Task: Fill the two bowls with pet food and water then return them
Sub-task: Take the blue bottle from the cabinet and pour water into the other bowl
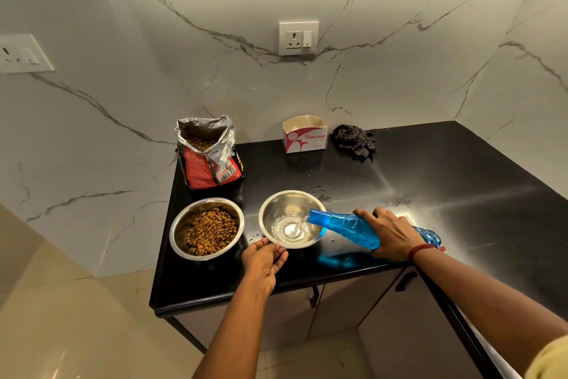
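Observation:
Two steel bowls stand side by side near the front of the black counter. The left bowl holds brown pet food kibble. The right bowl has a little water in its bottom. My right hand grips a blue plastic bottle, tipped on its side with its mouth over the right bowl's rim, and water streams from it into the bowl. My left hand pinches the near rim of the right bowl.
An open red pet food bag stands behind the left bowl. A pink-and-white tissue box and a dark checked cloth sit by the marble wall. Water drops lie behind the right bowl. Cabinet doors with handles are below the counter.

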